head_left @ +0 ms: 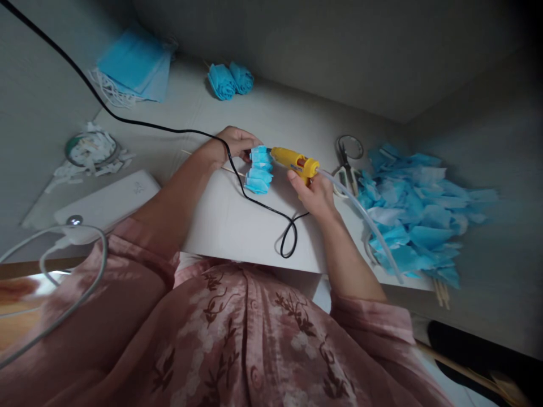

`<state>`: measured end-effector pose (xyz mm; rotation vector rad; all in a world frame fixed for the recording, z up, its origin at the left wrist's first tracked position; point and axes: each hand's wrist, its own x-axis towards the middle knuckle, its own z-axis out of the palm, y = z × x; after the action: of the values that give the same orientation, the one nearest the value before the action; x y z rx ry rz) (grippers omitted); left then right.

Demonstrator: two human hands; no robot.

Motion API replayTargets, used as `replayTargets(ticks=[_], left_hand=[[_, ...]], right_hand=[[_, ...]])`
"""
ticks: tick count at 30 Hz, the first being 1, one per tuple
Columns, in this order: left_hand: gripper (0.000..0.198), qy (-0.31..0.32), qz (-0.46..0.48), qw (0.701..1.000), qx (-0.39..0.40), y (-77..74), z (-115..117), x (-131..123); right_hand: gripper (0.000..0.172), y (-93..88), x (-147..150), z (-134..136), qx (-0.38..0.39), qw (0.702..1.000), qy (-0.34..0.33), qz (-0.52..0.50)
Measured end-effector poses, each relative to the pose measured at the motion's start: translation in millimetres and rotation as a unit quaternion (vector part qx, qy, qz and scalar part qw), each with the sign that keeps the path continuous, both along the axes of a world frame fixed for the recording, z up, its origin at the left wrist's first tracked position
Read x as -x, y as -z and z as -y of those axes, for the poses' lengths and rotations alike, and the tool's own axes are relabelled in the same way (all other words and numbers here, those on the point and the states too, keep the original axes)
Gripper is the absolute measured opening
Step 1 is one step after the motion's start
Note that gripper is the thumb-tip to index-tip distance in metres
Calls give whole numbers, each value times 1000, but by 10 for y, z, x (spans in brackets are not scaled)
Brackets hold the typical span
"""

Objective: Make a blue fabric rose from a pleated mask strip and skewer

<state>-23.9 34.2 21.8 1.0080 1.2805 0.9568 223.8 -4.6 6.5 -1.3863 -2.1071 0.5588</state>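
Near the front edge of the white bench (254, 237), a thin black power cord (271, 209) lies in a small loop, one end vanishing beneath the right hand (320, 198). To the right spreads a loose heap of light-blue fabric scraps (418, 209); to the left, a white rectangular power bank (112, 198) sits beside the forearm. Farther in, the right hand's fingers wrap the handle of a yellow plastic glue gun (292, 160), a long translucent glue stick (365, 213) trailing from its back toward the heap. Its dark nozzle points at a light-blue pleated fabric strip (259, 172) at mid-bench; whether they touch, I cannot tell. The left hand (233, 141) seems to pinch the strip's far end, fingertips partly hidden, with a thin wooden stick (232, 170) running beside it. If the nozzle is hot, a small slip could burn those fingers. The cord also crosses the left wrist and could snag, jerking the gun sideways, while the trailing glue stick might sweep the scraps or the white-handled scissors (348, 175). Beyond lie a bowl of white scraps (91, 147), two blue fabric rosettes (229, 81) and stacked blue face masks (133, 62).
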Motion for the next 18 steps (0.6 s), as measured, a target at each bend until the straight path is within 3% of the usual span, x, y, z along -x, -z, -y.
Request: replayTargets(ticks=[18], left_hand=[[18,9,-11,1000,-9,30,-7,16]], right_hand=[[73,27,-15,-8,-1,1000,-6,-13]])
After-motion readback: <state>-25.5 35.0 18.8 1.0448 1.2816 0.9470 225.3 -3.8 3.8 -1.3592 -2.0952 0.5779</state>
